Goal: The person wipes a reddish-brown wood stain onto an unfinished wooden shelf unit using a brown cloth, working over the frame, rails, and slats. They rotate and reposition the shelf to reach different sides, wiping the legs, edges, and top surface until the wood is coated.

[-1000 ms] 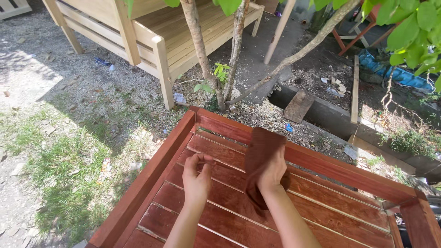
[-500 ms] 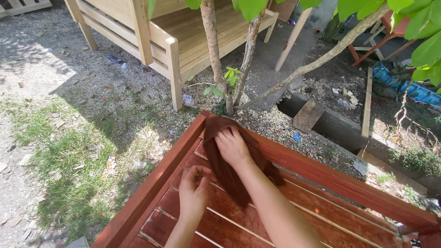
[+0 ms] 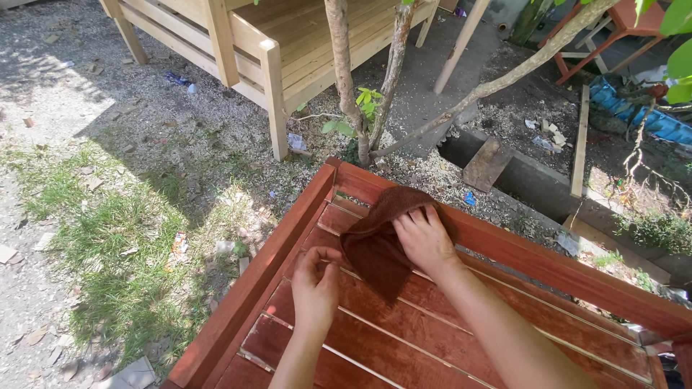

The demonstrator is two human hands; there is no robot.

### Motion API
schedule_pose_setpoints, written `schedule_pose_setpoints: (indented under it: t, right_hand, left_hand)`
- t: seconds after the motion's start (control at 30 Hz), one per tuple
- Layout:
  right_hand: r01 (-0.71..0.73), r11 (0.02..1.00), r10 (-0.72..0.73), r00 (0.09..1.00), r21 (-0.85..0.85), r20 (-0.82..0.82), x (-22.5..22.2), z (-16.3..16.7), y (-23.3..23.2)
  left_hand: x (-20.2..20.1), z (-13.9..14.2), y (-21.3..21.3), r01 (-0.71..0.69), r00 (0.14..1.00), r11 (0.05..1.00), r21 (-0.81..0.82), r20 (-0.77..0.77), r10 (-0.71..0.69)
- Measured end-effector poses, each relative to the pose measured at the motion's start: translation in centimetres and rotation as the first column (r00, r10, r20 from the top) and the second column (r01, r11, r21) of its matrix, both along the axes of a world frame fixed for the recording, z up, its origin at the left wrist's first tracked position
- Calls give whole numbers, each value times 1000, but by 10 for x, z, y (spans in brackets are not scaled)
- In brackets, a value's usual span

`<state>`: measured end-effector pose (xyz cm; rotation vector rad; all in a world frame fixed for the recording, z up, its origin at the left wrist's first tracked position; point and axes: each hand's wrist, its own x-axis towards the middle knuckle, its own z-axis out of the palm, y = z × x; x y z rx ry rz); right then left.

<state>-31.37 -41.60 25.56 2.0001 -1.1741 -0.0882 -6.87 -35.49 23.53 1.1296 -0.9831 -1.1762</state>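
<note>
Pressing down with the fingers spread, the right hand [image 3: 425,238] lies flat on a dark brown cloth [image 3: 378,241]. This cloth is on the red-brown wooden slats [image 3: 404,346] near the far left corner of the stained frame [image 3: 252,288], and its upper edge touches the far rail [image 3: 548,263]. The left hand [image 3: 317,284] rests on a slat just beside the lower left edge of the cloth; its fingers are curled in, and I cannot tell if they pinch the cloth. Beyond the frame stand thin tree trunks [image 3: 342,72] and a pale unpainted wooden bench [image 3: 288,36] on gravel, with grass [image 3: 108,245] at the left.
</note>
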Motion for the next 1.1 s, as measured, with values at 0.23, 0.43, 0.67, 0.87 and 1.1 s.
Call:
schedule_pose_setpoints:
  t: [0.23,0.43,0.67,0.87,1.1]
  right_hand:
    - [-24,999,29,985,32,-170,60,-34,-85]
    - [-87,983,118,974,163,-192,5,-21,-48]
    - [-73,969,114,980,236,-165,-21,-16,-18]
    - [-94,984,136,942,150,-307,44,-47,-85]
    - [-96,981,144,945,169,-295,3,-18,-39]
  left_hand:
    - [3,-2,18,-14,990,1000,-17,137,16]
    - [10,11,18,-3,996,1000,-12,86,4]
    - [23,11,17,56,994,998,-20,-91,-57]
    - [0,10,21,31,994,1000,-4,102,-30]
    - [-32,22,32,96,991,993,-74,101,-89]
